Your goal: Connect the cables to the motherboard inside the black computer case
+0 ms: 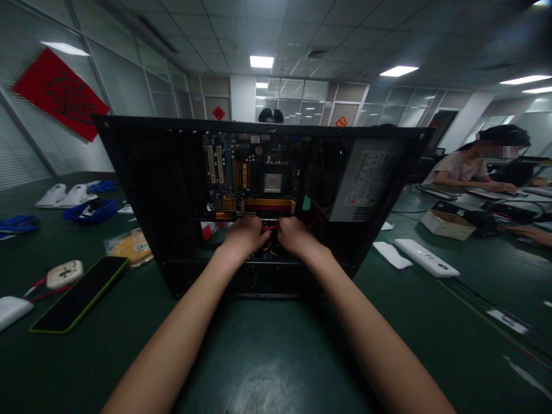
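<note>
A black computer case (267, 127) stands on the table with its side open toward me. Inside it are a motherboard (254, 184) with a bare square chip (272, 183), and a grey power supply (362, 178) at the upper right. Both my hands reach in at the motherboard's lower edge. My left hand (245, 234) and my right hand (295, 234) are close together, fingers curled. A thin red piece (269, 227), perhaps a cable, shows between them. My fingertips and whatever they grip are mostly hidden.
On the left lie a phone (81, 296), a yellow packet (131, 246), a round white case (64, 275) and a blue tray (90, 210). To the right are a white power strip (426, 257) and an open box (448, 223). Another person (466, 167) sits at the far right.
</note>
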`<state>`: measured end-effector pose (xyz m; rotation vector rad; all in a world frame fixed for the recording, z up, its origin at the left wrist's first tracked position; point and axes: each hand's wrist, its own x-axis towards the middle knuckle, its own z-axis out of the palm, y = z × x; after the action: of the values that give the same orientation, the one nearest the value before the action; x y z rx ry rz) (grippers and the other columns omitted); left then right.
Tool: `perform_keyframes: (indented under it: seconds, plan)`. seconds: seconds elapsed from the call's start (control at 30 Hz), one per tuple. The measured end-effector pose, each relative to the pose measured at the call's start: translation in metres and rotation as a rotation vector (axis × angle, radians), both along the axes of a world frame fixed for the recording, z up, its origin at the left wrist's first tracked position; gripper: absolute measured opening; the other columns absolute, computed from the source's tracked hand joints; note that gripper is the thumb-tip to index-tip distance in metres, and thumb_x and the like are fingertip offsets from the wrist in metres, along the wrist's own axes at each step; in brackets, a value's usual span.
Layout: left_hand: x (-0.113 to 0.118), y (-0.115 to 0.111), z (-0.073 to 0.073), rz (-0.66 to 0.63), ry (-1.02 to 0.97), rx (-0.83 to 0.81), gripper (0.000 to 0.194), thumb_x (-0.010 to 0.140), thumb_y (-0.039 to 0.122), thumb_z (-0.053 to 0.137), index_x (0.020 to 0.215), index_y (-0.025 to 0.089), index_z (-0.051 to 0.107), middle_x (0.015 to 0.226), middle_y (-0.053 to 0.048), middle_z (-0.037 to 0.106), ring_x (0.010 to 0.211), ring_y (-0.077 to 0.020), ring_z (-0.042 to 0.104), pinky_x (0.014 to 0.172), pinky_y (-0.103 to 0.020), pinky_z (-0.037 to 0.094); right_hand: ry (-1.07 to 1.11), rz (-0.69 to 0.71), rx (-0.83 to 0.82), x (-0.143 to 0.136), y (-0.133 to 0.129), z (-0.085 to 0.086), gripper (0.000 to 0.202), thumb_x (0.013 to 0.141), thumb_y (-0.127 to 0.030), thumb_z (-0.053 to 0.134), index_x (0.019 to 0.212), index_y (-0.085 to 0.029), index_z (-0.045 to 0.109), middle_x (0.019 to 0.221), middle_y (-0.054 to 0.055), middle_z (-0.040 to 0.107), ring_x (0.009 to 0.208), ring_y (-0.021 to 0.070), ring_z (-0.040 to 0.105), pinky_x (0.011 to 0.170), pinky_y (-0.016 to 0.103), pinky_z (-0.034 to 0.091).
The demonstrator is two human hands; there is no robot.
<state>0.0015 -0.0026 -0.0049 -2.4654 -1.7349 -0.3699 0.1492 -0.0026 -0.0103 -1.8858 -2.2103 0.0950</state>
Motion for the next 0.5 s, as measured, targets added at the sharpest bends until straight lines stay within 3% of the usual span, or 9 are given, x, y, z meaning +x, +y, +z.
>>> perform_keyframes:
  seconds: [0.5]
  plan:
    - [0.006,-0.004,0.002,0.019,-0.039,-0.036,0.038,0.095,0.042,0.05,0.114,0.014,0.069,0.111,-0.015,0.071,0.104,-0.0266,0.067,0.087,-0.031,0.05,-0.084,-0.113,0.059,-0.003,-0.01,0.009,0.029,0.096,-0.019,0.045,0.11,-0.014,0.07,0.107,0.017,0.07,0.098,0.0275,0.069,0.081,0.032,0.051]
